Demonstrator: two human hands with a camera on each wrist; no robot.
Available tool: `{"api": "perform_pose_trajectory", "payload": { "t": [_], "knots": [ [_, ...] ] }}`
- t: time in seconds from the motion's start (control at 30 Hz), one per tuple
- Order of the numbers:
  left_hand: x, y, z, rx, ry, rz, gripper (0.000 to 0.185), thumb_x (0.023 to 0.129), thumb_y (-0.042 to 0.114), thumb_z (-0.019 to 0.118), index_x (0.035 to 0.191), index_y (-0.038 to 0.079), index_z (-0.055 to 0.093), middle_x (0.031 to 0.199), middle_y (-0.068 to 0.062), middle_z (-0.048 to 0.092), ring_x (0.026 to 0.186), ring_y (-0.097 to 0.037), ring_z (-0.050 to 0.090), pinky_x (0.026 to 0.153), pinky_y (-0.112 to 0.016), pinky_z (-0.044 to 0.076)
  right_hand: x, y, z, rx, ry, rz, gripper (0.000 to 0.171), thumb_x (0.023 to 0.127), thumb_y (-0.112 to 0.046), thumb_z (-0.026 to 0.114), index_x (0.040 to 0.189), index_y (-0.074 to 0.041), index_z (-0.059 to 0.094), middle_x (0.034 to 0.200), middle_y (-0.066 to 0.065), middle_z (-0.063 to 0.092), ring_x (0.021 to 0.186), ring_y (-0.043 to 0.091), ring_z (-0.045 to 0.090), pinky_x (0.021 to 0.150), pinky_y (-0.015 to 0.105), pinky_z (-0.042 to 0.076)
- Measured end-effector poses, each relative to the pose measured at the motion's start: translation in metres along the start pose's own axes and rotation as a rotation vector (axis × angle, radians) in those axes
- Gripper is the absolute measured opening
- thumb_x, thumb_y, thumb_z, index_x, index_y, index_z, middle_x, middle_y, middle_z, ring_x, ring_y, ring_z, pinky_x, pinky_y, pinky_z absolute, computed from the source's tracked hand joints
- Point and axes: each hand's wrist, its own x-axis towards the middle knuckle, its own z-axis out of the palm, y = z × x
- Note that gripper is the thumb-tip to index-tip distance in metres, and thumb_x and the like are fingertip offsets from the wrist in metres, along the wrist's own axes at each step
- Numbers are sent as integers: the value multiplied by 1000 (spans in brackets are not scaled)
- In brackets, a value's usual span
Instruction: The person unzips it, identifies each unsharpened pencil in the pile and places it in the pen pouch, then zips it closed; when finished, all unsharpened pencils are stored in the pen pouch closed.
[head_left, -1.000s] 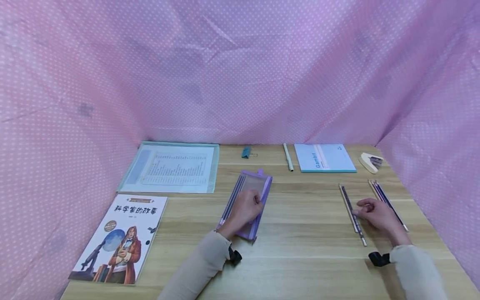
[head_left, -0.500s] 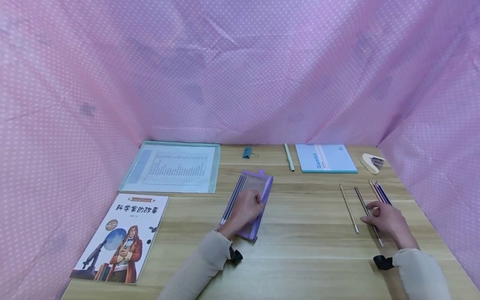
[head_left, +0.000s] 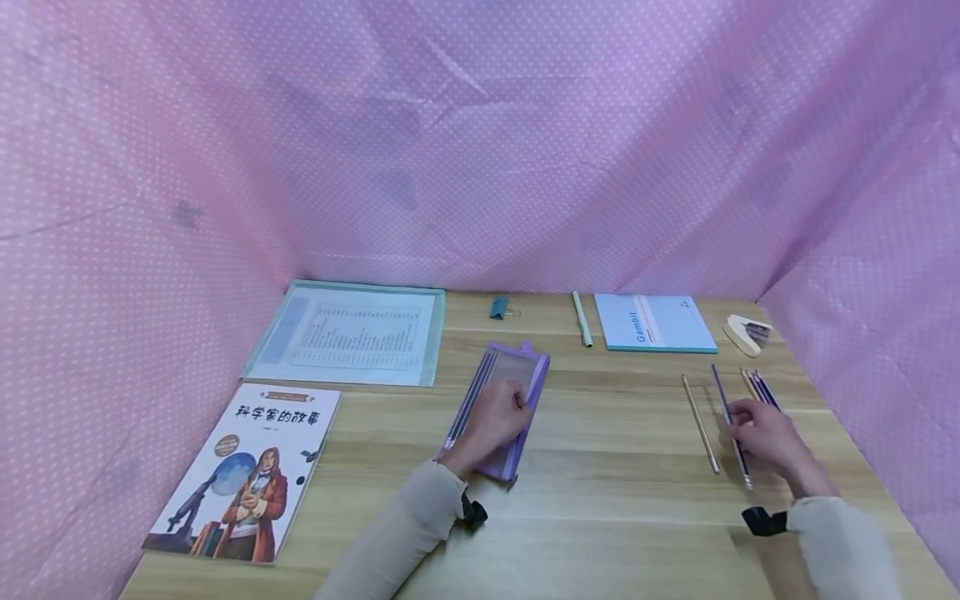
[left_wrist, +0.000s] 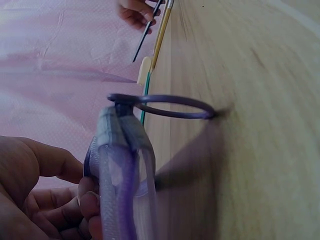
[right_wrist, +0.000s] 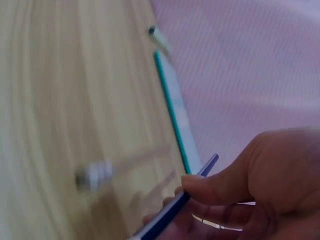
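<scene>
A: The right hand (head_left: 765, 433) has its grip pinched on a slim dark blue pencil (head_left: 729, 425), thumb over fingers, lifting it off the pale wooden counter (head_left: 615, 500). How firm does that look to you?

B: Thin. The right wrist view shows only the thumb and a fingertip or two on the shaft, with most of the length sticking out. I judge it could swivel in the pinch or slip and drop back onto the counter.

A: And roll?

B: Likely, into the natural-wood pencil (head_left: 701, 423) lying just beside it on the left, or the small bunch of coloured pencils (head_left: 759, 388) lying by the hand on the right.

A: The left hand (head_left: 491, 421) rests on the translucent purple zip pencil pouch (head_left: 501, 408) near the counter's middle, fingers curled round its edge. Some pencils already lie along the pouch's left side.

B: The left wrist view shows the grip holding the pouch's edge, its ring pull hanging free. I cannot tell how wide the mouth gapes. If it sags shut, a tip could snag on the zip or mesh, and the pouch is well apart from the right hand.
</scene>
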Motion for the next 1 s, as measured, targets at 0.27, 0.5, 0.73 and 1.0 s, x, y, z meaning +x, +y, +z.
{"api": "perform_pose_trajectory", "payload": {
  "t": [0.27, 0.5, 0.73, 1.0],
  "knots": [
    [0, 0, 0, 17, 22, 26, 17, 81, 2, 65, 66, 8, 62, 59, 1, 59, 47, -5, 50, 39, -15, 38, 3, -70, 35, 351, -237, -75, 47, 94, -2, 55, 135, 19, 44, 111, 30, 59, 78, 12, 61, 63, 32, 58],
    [0, -2, 2, 26, 43, 56, 16, 78, 1, 65, 65, 8, 61, 59, 1, 58, 47, -4, 49, 38, -14, 38, 19, -114, 77, 508, -452, -151, 47, 94, -5, 56, 137, 13, 47, 106, 21, 61, 80, 13, 60, 67, 33, 58],
    [0, 0, 0, 16, 26, 44, 15, 80, 2, 66, 66, 8, 63, 59, 2, 58, 49, -5, 49, 41, -16, 39, 32, -151, 109, 624, -565, -104, 46, 96, -8, 55, 137, 11, 49, 99, 11, 66, 79, 13, 62, 66, 29, 58],
    [0, 1, -2, 43, 31, 42, 13, 79, 3, 67, 67, 9, 64, 61, 0, 61, 49, -6, 50, 41, -17, 40, 41, -180, 137, 857, -434, 40, 49, 95, -3, 54, 140, 14, 42, 98, 3, 67, 83, 10, 66, 70, 27, 61]
  ]
}}
